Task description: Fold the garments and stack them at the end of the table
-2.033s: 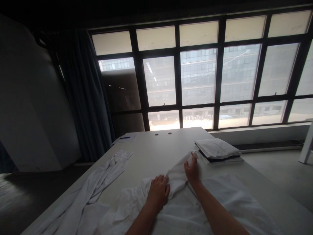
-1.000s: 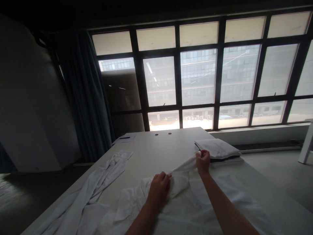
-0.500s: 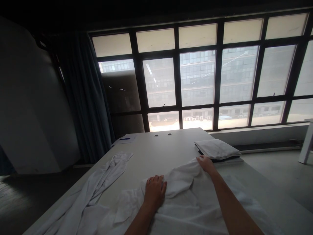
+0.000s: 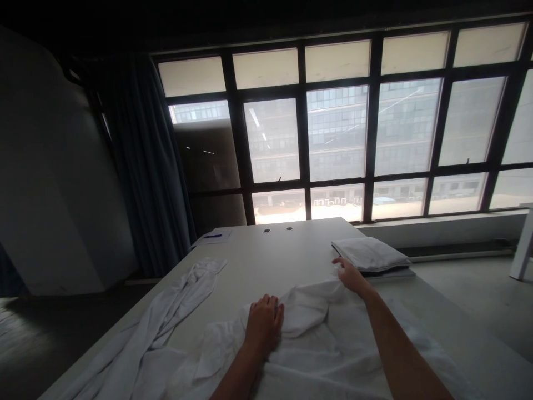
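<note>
A wrinkled white cloth [image 4: 308,347] spreads over the near part of the table, and its garment type is unclear. On its middle rests my left hand [image 4: 265,322], palm down, with fingers laid out over the folds. At the cloth's far right edge is my right hand [image 4: 351,275], its index finger stretched out and lifted off the fabric; its thumb is hidden. Just beyond that hand lies a folded white cloth bundle [image 4: 372,253] with a dark layer beneath. A long, bunched strip of white fabric [image 4: 179,303] runs along the table's left side.
The white table [image 4: 258,261] reaches toward the windows, with two round inserts near its far end. A paper sheet [image 4: 225,239] with a blue pen [image 4: 213,236] lies at the far left corner. A dark blue curtain [image 4: 145,166] hangs at left; a white leg [image 4: 522,247] stands at right.
My right hand's index finger has straightened and lifted from the cloth's edge, which it was pinching. The fabric there has sunk slightly. My left hand stays nearly in place.
</note>
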A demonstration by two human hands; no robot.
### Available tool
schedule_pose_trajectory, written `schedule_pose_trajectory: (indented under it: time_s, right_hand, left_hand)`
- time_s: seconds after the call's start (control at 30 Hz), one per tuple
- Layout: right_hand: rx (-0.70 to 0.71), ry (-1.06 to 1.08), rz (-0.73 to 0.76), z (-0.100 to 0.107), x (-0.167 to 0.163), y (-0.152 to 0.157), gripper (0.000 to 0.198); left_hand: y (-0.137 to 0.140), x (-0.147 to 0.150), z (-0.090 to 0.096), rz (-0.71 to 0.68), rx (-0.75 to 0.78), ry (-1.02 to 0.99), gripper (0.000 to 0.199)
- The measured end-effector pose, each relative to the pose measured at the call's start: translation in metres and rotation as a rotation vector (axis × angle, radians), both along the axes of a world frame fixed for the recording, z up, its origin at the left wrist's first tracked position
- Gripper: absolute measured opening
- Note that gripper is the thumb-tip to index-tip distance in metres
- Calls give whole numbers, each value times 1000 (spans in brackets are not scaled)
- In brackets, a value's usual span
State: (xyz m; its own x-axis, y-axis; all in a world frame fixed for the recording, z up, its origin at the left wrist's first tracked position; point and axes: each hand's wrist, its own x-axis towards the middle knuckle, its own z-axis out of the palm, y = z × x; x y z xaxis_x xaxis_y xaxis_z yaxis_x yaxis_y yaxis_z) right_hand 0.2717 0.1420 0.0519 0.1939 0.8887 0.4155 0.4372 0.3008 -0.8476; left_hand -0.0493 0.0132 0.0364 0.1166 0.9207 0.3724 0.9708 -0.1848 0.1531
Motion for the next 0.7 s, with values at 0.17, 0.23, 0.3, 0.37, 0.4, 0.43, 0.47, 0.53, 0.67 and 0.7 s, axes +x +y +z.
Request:
schedule_pose_trajectory:
  time_s: [0.17,0.23,0.3,0.37,0.4,0.43,0.47,0.53,0.67,0.7]
  right_hand:
    - [125,197,84,38,0,-4,58]
    - [179,350,27,47,4,-4,66]
    - [221,495,-66,51,12,-4,68]
    - [226,571,-159,51,20,-3,69]
    - [217,572,-194,49,24,-2,70]
    - [207,574,-221,48,28,-1,71]
    - [196,572,-239,46,30,0,72]
    - [176,546,-248,43,32,1,72]
    - [138,445,-231,44,30,1,64]
    - [132,417,-233,45,29,1,63]
  left_hand:
    - [5,-10,22,-1,-32,-11,25]
    - [7,-19,32,-29,-49,-22,28]
    - [9,-33,38,-90,-95,-39,33]
    - [12,-50,38,-151,-187,-59,40]
    - [13,-59,36,-164,-237,-67,44]
    - [14,-67,33,-164,-283,-70,50]
    - [15,-74,29,-154,-320,-70,55]
    - [17,-85,22,-124,-369,-68,59]
    - [22,-95,15,-95,-403,-82,35]
    - [23,-96,15,-91,-404,-88,30]
